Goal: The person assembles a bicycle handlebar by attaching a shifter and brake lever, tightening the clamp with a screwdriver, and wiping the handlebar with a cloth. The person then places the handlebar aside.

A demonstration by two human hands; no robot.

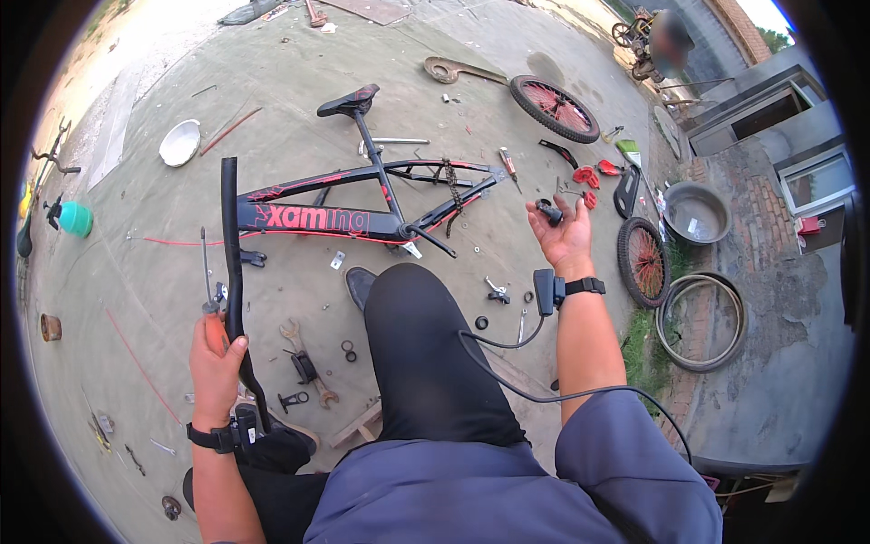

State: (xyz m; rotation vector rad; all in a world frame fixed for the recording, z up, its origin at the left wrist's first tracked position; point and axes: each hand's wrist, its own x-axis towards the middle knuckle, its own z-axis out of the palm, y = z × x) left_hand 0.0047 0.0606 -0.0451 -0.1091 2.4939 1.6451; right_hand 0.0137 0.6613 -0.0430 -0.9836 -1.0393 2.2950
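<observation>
My left hand (216,367) is closed around a long black bicycle handlebar (232,254), which stands nearly upright, and the orange handle of a screwdriver (215,332) whose shaft points away from me. In my right hand (567,238), palm up with fingers partly spread, is a small black rounded bicycle part (549,212); its exact kind is unclear. Between and beyond my hands a black and red bicycle frame (317,216) lies on its side, with its saddle (348,102) and a chain (454,190) attached.
Near my knee lie a large wrench (311,363), black rings (349,350) and a brake lever (497,291). Another screwdriver (509,167) is beyond my right hand. Farther right are two wheels (555,108), a grey basin (697,213) and loose rims (700,322). A cable (580,396) crosses my right arm.
</observation>
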